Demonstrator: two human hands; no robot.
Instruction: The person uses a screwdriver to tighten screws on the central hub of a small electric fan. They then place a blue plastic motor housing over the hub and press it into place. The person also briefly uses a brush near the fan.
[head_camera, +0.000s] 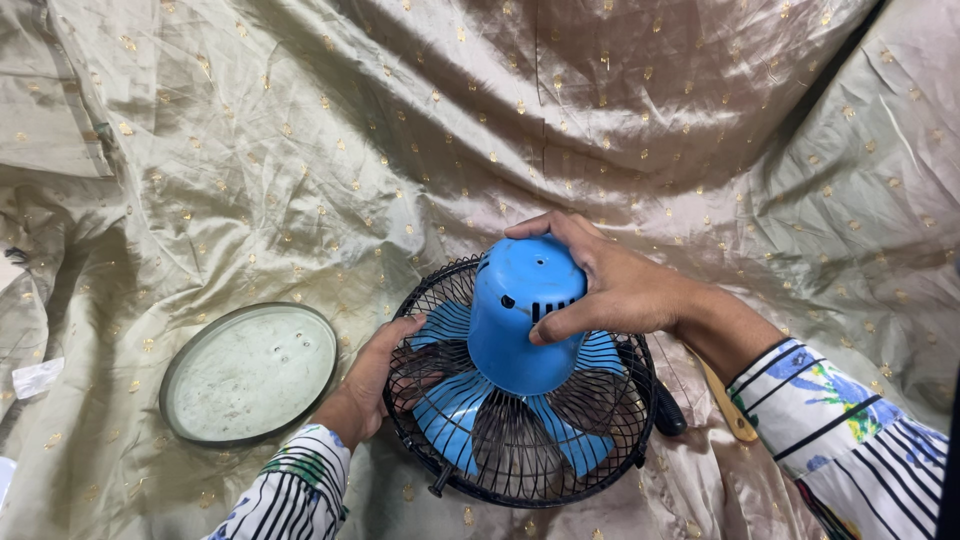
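Observation:
A small fan lies face down on a shiny beige cloth (300, 130) with gold dots. Its blue motor housing (520, 320) points up, and blue blades show through the black wire grille (520, 450). My right hand (600, 285) wraps over the top and side of the blue housing. At the grille's left rim, my left hand (375, 385) grips the wires with its fingers. Both sleeves are striped, with coloured print.
A round grey-green disc (250, 372) with small holes lies on the cloth to the left of the fan. A black handle and a yellowish wooden piece (725, 405) stick out under my right forearm. White scraps (35, 378) sit at the left edge.

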